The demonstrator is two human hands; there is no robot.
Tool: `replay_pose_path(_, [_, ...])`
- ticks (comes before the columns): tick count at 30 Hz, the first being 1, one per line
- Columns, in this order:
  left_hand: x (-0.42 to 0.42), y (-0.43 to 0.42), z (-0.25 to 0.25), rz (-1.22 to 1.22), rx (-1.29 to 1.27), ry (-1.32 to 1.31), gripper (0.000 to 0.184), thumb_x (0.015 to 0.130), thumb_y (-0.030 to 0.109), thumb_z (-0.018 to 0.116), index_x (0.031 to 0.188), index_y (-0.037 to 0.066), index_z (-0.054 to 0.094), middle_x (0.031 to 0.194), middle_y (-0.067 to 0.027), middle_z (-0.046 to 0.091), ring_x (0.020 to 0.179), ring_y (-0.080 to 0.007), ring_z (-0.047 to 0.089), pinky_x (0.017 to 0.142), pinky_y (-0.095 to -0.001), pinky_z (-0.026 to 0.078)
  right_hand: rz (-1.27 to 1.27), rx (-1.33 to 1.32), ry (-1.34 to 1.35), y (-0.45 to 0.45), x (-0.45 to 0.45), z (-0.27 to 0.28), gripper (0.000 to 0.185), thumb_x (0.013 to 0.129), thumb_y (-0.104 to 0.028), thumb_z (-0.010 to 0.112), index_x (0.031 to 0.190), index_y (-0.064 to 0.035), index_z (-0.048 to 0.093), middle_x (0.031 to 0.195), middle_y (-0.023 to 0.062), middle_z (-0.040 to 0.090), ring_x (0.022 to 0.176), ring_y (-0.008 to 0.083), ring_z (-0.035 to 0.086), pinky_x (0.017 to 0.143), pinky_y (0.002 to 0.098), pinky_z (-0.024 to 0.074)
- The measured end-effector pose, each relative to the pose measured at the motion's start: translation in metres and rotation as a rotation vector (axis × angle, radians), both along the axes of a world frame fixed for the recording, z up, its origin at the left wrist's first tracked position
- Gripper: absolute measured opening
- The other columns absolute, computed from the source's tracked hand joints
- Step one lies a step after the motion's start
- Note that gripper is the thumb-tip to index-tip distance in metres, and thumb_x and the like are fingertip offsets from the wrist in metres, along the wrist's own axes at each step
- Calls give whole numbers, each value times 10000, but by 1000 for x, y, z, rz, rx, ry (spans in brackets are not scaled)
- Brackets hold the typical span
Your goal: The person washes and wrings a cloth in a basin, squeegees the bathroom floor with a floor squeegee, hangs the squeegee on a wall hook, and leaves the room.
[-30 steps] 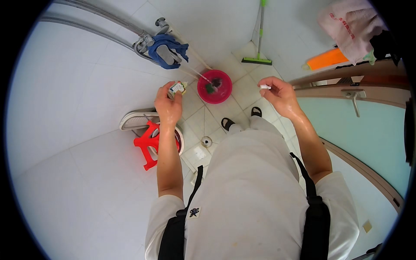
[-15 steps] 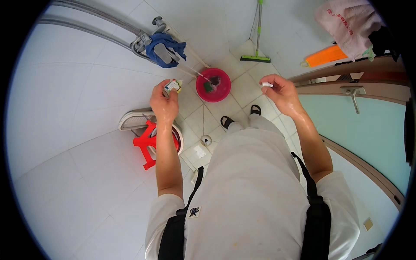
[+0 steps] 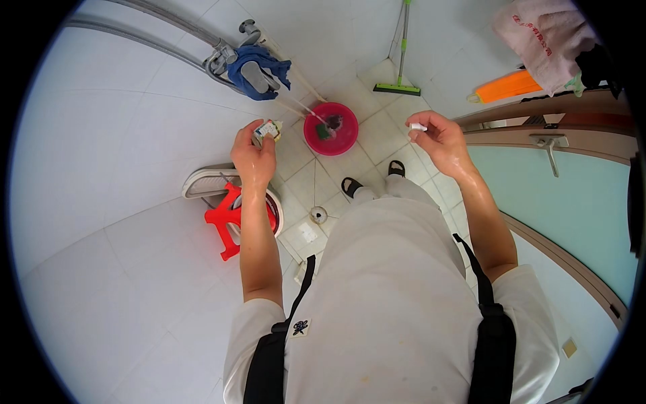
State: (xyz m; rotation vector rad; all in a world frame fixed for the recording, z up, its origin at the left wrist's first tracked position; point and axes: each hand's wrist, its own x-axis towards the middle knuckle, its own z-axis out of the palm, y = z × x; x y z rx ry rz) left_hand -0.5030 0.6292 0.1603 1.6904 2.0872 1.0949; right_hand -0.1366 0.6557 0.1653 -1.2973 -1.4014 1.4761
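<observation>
My left hand (image 3: 254, 156) is closed on a small packet (image 3: 268, 131) with white, green and yellow print, held between thumb and fingers. My right hand (image 3: 441, 144) pinches a small white object (image 3: 418, 127), which looks like a cap. Between the hands and farther off, a pink-red basin (image 3: 348, 135) stands on the tiled floor (image 3: 297, 156). Water runs in a thin stream into it, over something green and something dark. The two hands are well apart, and neither touches the basin.
A faucet with a blue cloth (image 3: 277, 66) hangs at the upper left. A red stool (image 3: 225, 219) leans by the left wall. A green squeegee (image 3: 398, 88) stands behind the basin. At right are an orange object (image 3: 508, 86), a pink towel (image 3: 544, 44) and a door (image 3: 572, 195).
My left hand has shifted slightly left with the packet. My right hand has moved slightly up and right, and the white object has turned a little. Both grips stay closed.
</observation>
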Motion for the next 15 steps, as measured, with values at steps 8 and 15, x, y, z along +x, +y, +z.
replay_pose_path(8, [-9,-3,-1,9,5,-14,276,753,77,638,1025,32,649,925,-159,645,845,-325,622,769,-368,486,-3,-42,-13,-2,-9,4,186,859,-4,615,1044,-13,617,954,10,615,820,60,540,740,224,465])
replay_pose_path(15, [-21,-8,-3,11,17,-30,279,752,71,638,1028,34,650,935,-167,645,859,-332,626,780,-369,487,-11,-23,2,-4,-19,1,180,859,-21,625,1039,-19,624,921,-1,615,763,53,537,702,215,461])
